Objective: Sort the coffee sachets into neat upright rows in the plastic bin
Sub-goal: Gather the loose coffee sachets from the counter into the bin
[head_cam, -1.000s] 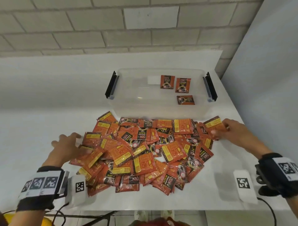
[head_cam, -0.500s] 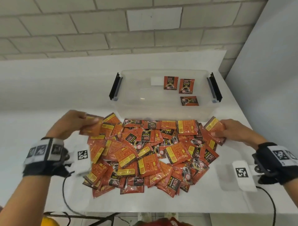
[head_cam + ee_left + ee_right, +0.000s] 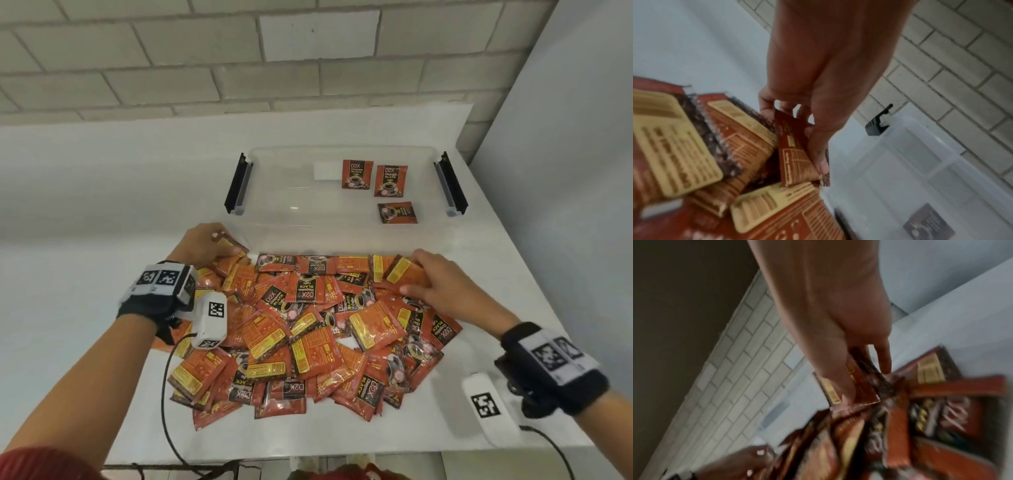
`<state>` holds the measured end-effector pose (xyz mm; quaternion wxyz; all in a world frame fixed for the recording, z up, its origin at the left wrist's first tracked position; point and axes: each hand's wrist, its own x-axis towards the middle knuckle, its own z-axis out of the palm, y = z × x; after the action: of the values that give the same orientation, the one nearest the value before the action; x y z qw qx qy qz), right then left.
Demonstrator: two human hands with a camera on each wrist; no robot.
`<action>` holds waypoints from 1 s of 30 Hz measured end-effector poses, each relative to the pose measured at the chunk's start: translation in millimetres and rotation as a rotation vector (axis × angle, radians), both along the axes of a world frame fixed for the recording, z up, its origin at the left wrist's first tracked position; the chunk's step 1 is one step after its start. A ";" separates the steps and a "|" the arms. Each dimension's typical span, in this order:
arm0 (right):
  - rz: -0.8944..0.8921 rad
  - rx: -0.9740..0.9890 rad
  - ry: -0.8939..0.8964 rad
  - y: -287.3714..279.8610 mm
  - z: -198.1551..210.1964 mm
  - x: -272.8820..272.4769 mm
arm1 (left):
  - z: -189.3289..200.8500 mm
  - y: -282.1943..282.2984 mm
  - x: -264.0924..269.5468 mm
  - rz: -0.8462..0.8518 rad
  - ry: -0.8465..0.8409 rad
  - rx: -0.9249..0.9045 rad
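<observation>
A heap of red and orange coffee sachets (image 3: 308, 329) lies on the white table in front of a clear plastic bin (image 3: 294, 219) with black side latches. Inside the bin, two sachets (image 3: 357, 174) stand against the far wall and one sachet (image 3: 397, 212) lies flat on the floor. My left hand (image 3: 205, 245) pinches a sachet (image 3: 795, 155) at the heap's far left corner, near the bin's front wall. At the heap's far right, my right hand (image 3: 435, 284) grips a sachet (image 3: 407, 274), also seen as the held sachet (image 3: 857, 386) between thumb and fingers.
A brick wall runs behind the table and a plain white wall (image 3: 565, 171) closes in on the right. The table's front edge (image 3: 308, 457) is close below the heap. Cables (image 3: 168, 394) trail from both wrist cameras.
My left hand lifted a sachet from the heap's left side and carried it forward to the bin's front left corner. My right hand slid inward over the heap, holding its sachet.
</observation>
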<state>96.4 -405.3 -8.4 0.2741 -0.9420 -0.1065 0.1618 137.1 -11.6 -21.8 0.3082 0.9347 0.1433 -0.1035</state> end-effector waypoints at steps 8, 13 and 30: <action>0.030 -0.277 -0.024 8.3 -14.3 10.9 | 62.4 13.3 -31.2 0.159 -0.055 -0.426; -0.052 -0.290 -0.030 17.7 -7.0 10.6 | 31.8 -4.7 -56.7 -0.003 0.127 -0.145; -0.151 0.156 0.274 -31.7 21.9 -11.9 | 55.9 -47.1 -56.9 0.110 0.123 -0.572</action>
<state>84.5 -437.0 13.5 0.3698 -0.8923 -0.0095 0.2588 80.2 -58.6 34.1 0.5552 0.7926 0.1773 -0.1792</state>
